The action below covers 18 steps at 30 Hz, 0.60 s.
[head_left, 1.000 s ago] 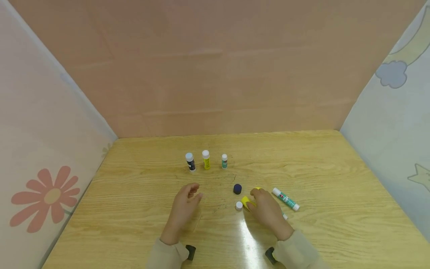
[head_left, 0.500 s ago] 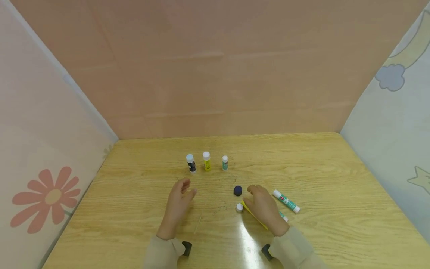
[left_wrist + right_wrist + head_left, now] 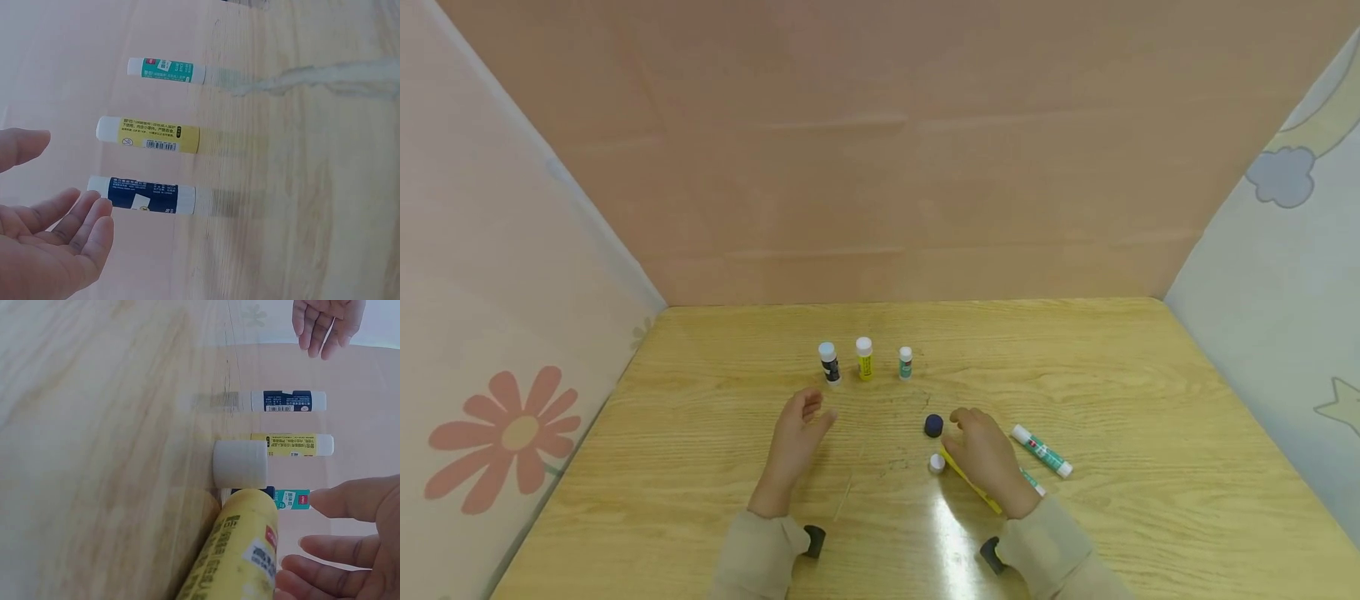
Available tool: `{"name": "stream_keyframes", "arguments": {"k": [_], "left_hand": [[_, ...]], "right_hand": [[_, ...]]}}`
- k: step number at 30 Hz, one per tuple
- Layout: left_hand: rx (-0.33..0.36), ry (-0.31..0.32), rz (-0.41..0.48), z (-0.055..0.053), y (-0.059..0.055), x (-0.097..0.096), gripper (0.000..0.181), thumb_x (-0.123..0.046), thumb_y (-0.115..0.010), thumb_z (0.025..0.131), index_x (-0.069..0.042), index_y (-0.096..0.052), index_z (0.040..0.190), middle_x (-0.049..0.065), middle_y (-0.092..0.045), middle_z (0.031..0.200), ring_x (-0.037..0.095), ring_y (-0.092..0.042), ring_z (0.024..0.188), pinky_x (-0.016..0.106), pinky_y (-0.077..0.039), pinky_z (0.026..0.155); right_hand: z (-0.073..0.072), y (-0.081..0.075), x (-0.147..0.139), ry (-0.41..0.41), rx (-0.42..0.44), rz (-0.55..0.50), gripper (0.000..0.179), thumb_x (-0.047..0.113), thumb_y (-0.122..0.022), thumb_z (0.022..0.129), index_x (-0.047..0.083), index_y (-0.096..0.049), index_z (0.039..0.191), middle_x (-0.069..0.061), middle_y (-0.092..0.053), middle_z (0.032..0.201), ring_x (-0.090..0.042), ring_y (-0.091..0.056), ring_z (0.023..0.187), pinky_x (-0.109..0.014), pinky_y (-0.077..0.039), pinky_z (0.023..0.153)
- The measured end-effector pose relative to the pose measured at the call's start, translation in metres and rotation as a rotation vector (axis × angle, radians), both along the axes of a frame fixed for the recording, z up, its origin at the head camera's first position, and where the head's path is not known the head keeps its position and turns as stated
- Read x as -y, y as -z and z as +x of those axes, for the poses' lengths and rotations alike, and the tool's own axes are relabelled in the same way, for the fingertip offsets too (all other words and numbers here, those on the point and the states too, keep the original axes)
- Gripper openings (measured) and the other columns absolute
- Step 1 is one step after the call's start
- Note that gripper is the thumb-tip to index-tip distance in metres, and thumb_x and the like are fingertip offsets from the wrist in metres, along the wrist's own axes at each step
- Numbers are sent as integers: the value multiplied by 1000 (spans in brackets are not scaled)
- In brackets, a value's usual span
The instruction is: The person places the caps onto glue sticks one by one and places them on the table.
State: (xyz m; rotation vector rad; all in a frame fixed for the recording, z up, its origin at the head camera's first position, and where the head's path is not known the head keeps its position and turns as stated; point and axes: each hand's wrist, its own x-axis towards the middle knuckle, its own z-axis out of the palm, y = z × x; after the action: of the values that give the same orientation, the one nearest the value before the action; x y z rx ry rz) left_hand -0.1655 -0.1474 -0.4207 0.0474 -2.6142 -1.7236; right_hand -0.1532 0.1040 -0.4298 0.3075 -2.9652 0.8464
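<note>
Two bare hands in beige sleeves are over a wood-grain table [image 3: 1112,375] with glue sticks standing and lying on it. The right hand [image 3: 985,454] is above a lying yellow glue stick [image 3: 240,556], its thumb and fingers loosely spread, pinching nothing; whether it touches the stick cannot be told. The yellow stick's long axis runs diagonally along the tabletop: one end points away from the person and leftward, the other back toward the right sleeve [image 3: 1048,546].

Just beside the stick's far end sits a small white cap [image 3: 240,464], with a dark blue cap [image 3: 933,426] a little beyond it. Right of the hand lies a teal-and-white glue stick [image 3: 1042,451] on a similar slant, far end to the left. Another teal glue stick [image 3: 1033,482] lies partly hidden under the hand.

The left hand [image 3: 796,442] is raised with thumb and fingers apart, fingers gently bent. Beyond it three glue sticks stand upright, long axes vertical, white ends up — from left, navy [image 3: 153,195], yellow [image 3: 159,134] and a shorter teal one [image 3: 172,70].
</note>
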Motion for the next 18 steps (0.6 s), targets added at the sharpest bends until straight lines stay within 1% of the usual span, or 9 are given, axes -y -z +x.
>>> {"name": "stream_keyframes", "arguments": {"k": [5, 9, 12, 18], "left_hand": [[17, -9, 18, -3, 4, 2, 50, -18, -58, 83, 7, -38, 121, 22, -42, 119, 32, -40, 110, 42, -31, 93], [54, -21, 36, -5, 5, 2, 52, -20, -58, 83, 6, -37, 123, 22, -40, 122, 34, -37, 113, 42, -30, 94], [80, -35, 51, -8, 5, 2, 53, -22, -58, 83, 5, -37, 123, 21, -39, 124, 34, -36, 114, 43, -30, 94], [106, -57, 71, -13, 3, 3, 54, -21, -58, 83, 5, -36, 124, 21, -37, 125, 34, -34, 115, 43, -31, 94]], "right_hand": [[-2, 2, -1, 3, 17, -15, 27, 10, -62, 74, -4, -57, 97, -12, -56, 87, -25, -53, 76, -30, -45, 54], [-4, 4, -1, 16, 29, -21, 28, 11, -62, 75, -3, -57, 98, -12, -56, 88, -25, -54, 76, -30, -45, 54], [-6, 5, 0, 17, 34, -22, 28, 12, -63, 75, -3, -56, 98, -11, -56, 88, -25, -54, 76, -30, -45, 55], [-9, 5, 0, -2, 38, -18, 28, 10, -63, 75, -4, -56, 98, -12, -57, 88, -25, -54, 76, -32, -46, 55]]}}
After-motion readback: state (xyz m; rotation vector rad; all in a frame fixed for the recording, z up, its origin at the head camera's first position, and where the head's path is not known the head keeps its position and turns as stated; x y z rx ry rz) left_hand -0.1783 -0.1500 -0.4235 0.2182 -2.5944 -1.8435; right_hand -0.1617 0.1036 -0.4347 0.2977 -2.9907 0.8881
